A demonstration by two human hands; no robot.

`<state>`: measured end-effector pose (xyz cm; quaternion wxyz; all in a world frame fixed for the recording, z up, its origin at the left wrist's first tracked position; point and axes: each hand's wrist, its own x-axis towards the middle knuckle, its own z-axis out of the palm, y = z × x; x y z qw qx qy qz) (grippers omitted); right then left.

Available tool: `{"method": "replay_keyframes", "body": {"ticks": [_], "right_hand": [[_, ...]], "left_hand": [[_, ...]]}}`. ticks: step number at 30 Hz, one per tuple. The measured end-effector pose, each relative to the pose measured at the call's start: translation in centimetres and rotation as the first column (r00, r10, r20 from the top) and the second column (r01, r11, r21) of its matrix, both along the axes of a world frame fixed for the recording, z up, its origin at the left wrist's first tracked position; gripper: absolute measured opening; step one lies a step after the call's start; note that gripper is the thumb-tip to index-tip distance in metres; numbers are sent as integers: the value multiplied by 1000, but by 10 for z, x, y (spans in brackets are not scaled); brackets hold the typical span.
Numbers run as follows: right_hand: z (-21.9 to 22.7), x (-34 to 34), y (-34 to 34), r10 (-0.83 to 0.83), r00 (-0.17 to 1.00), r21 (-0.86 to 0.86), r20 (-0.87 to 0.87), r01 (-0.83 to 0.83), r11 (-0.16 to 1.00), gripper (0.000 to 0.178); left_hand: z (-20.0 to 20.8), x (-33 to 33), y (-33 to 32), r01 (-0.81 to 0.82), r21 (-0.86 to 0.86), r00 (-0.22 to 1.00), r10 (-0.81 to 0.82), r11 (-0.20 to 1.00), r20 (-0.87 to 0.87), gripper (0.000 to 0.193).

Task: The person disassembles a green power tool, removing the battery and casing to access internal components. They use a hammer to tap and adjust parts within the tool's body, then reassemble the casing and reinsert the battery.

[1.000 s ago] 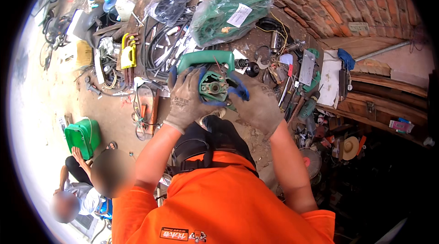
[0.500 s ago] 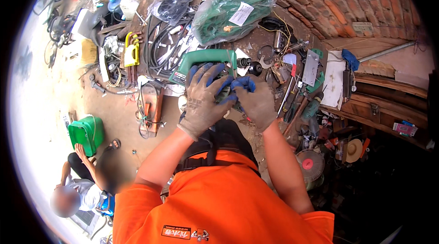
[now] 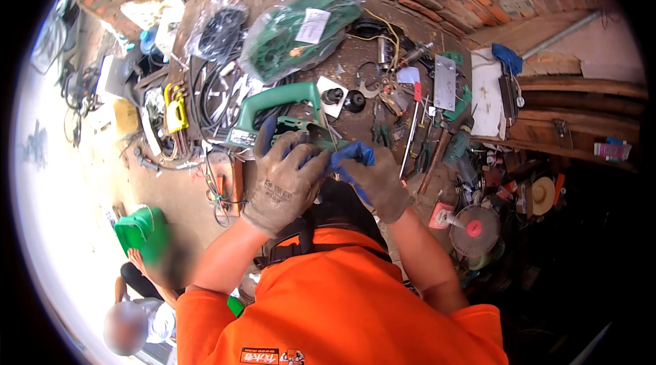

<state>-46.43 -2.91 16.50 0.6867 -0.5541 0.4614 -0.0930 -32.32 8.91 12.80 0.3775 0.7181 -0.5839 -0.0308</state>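
Both hands wear grey-brown work gloves with blue showing at the fingers. My left hand (image 3: pixel 285 177) is closed around a green power-tool body (image 3: pixel 318 134), its hollow-looking upper side in sight above my knuckles. At that body's right end, my right hand (image 3: pixel 377 177) is closed with its fingertips bunched together; whatever small thing they pinch is hidden. Just beyond my left fingers lies a green D-shaped tool handle (image 3: pixel 279 97) with a label on its left end. Whether it joins the held body I cannot tell. Two black round parts (image 3: pixel 354 100) rest right of the handle.
Past the handle lies a plastic-wrapped green part (image 3: pixel 301 37). Hand tools (image 3: pixel 420 132) crowd the bench's right side; yellow-held hex keys (image 3: pixel 176 115) lie left. A fan (image 3: pixel 474 230) stands lower right. Lower left, another person (image 3: pixel 147 317) sits by a green bucket (image 3: pixel 141 228).
The view has shifted, moving the bench items left in the picture. My hands sit a little nearer my body, uncovering more of the green body and handle. My right fingers remain bunched.
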Motion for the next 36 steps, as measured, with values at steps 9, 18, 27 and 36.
{"method": "replay_keyframes", "body": {"ticks": [9,18,27,36], "right_hand": [[1,-63,-14,-117,993,-458,-26,92,884,10],[-35,-175,-48,-359,931,-128,63,365,922,13],[-53,-264,-70,-446,895,-59,22,446,893,9],[-53,-291,-86,-372,927,-82,41,374,924,14]], "left_hand": [[24,-20,-25,188,83,982,-190,979,14,12],[-14,-84,-134,108,423,985,-155,900,78,17],[-74,-151,-225,-4,596,993,-68,803,98,22],[-62,-167,-241,-56,578,991,-27,814,133,37]]}}
